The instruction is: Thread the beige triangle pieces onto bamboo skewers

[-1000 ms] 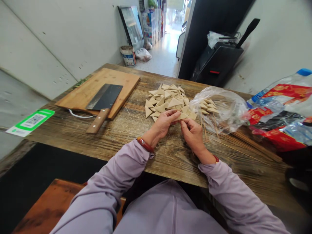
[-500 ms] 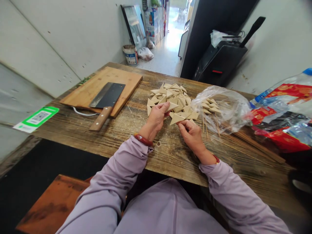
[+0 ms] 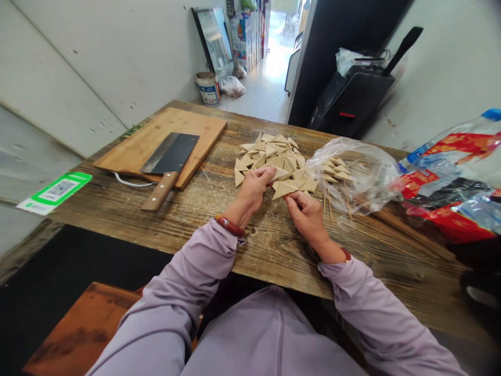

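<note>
A pile of tan triangular tofu pieces point(image 3: 270, 151) lies on the wooden table point(image 3: 219, 219). My left hand point(image 3: 253, 188) rests at the pile's near edge, its fingers pinched on one triangle. My right hand point(image 3: 307, 215) is closed on a thin bamboo skewer with a tofu triangle point(image 3: 284, 189) threaded on its tip. The two hands are close together but apart.
A cutting board point(image 3: 156, 141) with a cleaver point(image 3: 166, 162) lies at the left. A clear plastic bag point(image 3: 358, 175) holds skewered triangles, with loose skewers point(image 3: 407, 230) beside it. Water bottles in red packaging point(image 3: 454, 177) stand at the right. A green card point(image 3: 52, 193) sits at the left edge.
My hands were together on one triangle. The left hand has since moved forward into the pile and pinched another piece, while the right holds the skewered triangle.
</note>
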Motion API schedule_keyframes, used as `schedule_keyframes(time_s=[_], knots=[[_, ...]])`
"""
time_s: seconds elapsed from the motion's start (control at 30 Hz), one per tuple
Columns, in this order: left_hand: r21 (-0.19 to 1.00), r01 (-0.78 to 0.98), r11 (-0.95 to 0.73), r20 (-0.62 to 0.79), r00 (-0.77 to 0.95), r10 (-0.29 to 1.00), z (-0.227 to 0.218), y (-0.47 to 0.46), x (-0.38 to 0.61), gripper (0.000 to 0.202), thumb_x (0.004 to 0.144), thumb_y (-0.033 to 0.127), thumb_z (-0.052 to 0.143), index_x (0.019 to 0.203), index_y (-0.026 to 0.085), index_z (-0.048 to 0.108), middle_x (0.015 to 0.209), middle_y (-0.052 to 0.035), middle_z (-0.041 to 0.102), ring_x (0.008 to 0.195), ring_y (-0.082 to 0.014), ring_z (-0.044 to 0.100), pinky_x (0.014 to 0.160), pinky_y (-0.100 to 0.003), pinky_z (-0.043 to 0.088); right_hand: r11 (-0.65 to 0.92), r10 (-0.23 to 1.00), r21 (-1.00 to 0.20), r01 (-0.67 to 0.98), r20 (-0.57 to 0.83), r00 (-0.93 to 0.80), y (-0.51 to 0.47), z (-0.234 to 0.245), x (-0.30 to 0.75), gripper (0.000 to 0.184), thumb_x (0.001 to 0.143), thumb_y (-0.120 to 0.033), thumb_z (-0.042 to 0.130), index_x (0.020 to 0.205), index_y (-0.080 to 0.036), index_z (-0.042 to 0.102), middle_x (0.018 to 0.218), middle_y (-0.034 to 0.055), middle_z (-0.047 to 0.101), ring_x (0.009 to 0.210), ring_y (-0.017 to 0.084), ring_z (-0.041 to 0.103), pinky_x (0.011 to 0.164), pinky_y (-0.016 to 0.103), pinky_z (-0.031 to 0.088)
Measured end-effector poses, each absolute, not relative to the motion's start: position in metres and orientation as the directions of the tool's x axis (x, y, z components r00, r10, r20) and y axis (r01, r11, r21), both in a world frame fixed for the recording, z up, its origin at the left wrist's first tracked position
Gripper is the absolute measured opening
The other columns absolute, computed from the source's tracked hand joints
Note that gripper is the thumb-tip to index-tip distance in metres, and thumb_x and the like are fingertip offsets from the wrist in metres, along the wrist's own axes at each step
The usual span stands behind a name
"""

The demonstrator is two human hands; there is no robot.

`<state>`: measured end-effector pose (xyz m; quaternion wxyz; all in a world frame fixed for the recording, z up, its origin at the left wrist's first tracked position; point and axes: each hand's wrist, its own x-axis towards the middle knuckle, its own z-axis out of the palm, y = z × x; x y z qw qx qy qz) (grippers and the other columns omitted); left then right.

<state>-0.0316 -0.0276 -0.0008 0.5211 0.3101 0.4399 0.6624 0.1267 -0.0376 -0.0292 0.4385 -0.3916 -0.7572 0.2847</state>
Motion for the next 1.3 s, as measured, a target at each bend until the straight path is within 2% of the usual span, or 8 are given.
schedule_keyframes(time_s=[0.23, 0.7, 0.87, 0.97, 1.07, 1.17, 1.23, 1.3], knots=[[0.924, -0.379, -0.049, -0.059, -0.269, 0.961, -0.003, -0.027, -0.029, 0.025, 0.074, 0.033, 0.080, 0.061, 0.015, 0.067, 0.063, -0.0009, 0.064, 0.059, -0.0089, 0.052, 0.059, -0.022, 0.040, 0.504, 0.860, -0.779, 0.374, 0.409, -0.306, -0.038, -0.027, 0.127, 0.025, 0.091, -0.035, 0.052, 0.078, -0.021, 0.068, 0.070, 0.0024, 0.068, 0.063, 0.016, 0.057, 0.065, 0.029, 0.044], [0.917, -0.395, -0.045, -0.032, -0.186, 0.982, -0.006, -0.029, -0.027, 0.030, 0.072, 0.040, 0.081, 0.064, 0.013, 0.069, 0.063, -0.0012, 0.064, 0.059, -0.0090, 0.052, 0.061, -0.023, 0.041, 0.490, 0.867, -0.804, 0.338, 0.407, -0.287, -0.035, -0.029, 0.126, 0.025, 0.089, -0.035, 0.053, 0.075, -0.020, 0.066, 0.065, 0.0004, 0.063, 0.060, 0.015, 0.055, 0.063, 0.028, 0.041], [0.897, -0.441, -0.025, -0.062, -0.182, 0.981, -0.005, -0.026, -0.033, 0.030, 0.073, 0.043, 0.080, 0.074, 0.014, 0.071, 0.073, -0.0024, 0.067, 0.066, -0.0098, 0.058, 0.063, -0.021, 0.044, 0.477, 0.874, -0.810, 0.343, 0.396, -0.280, -0.035, -0.029, 0.127, 0.025, 0.089, -0.036, 0.052, 0.077, -0.021, 0.067, 0.064, 0.0001, 0.063, 0.060, 0.015, 0.054, 0.061, 0.028, 0.042], [0.907, -0.420, -0.038, -0.080, -0.258, 0.963, -0.001, -0.025, -0.042, 0.028, 0.079, 0.043, 0.074, 0.084, 0.015, 0.073, 0.072, -0.0017, 0.066, 0.062, -0.0082, 0.055, 0.060, -0.020, 0.042, 0.475, 0.875, -0.811, 0.341, 0.397, -0.276, -0.034, -0.031, 0.130, 0.025, 0.090, -0.036, 0.052, 0.079, -0.020, 0.068, 0.063, -0.0002, 0.061, 0.059, 0.015, 0.054, 0.060, 0.028, 0.041], [0.955, -0.274, -0.117, 0.000, -0.393, 0.920, 0.002, -0.022, -0.055, 0.021, 0.080, 0.036, 0.073, 0.084, 0.015, 0.074, 0.069, -0.0010, 0.064, 0.060, -0.0077, 0.052, 0.061, -0.020, 0.040, 0.464, 0.882, -0.817, 0.343, 0.388, -0.268, -0.032, -0.033, 0.133, 0.025, 0.090, -0.037, 0.052, 0.082, -0.020, 0.069, 0.061, -0.0006, 0.059, 0.059, 0.016, 0.054, 0.058, 0.028, 0.040], [0.987, 0.017, -0.162, 0.152, -0.464, 0.873, 0.000, -0.018, -0.068, 0.013, 0.080, 0.029, 0.070, 0.083, 0.017, 0.075, 0.075, -0.0026, 0.067, 0.067, -0.0117, 0.055, 0.068, -0.024, 0.042, 0.450, 0.889, -0.822, 0.349, 0.376, -0.259, -0.031, -0.033, 0.137, 0.024, 0.090, -0.038, 0.053, 0.084, -0.020, 0.069, 0.060, -0.0009, 0.059, 0.059, 0.016, 0.054, 0.058, 0.028, 0.039], [0.940, 0.310, -0.141, 0.272, -0.433, 0.859, -0.003, -0.016, -0.074, 0.012, 0.081, 0.025, 0.067, 0.083, 0.017, 0.075, 0.082, -0.0051, 0.069, 0.076, -0.0160, 0.058, 0.076, -0.028, 0.044, 0.438, 0.896, -0.829, 0.347, 0.370, -0.247, -0.030, -0.032, 0.139, 0.025, 0.089, -0.038, 0.053, 0.084, -0.019, 0.069, 0.061, -0.0012, 0.059, 0.058, 0.015, 0.054, 0.057, 0.027, 0.039], [0.803, 0.592, -0.074, 0.349, -0.365, 0.863, -0.006, -0.015, -0.078, 0.013, 0.082, 0.022, 0.064, 0.085, 0.017, 0.076, 0.089, -0.0080, 0.069, 0.085, -0.0205, 0.059, 0.085, -0.034, 0.044, 0.424, 0.904, -0.839, 0.342, 0.365, -0.223, -0.028, -0.032, 0.141, 0.025, 0.089, -0.038, 0.054, 0.084, -0.019, 0.069, 0.061, -0.0012, 0.060, 0.058, 0.014, 0.054, 0.057, 0.027, 0.039]])
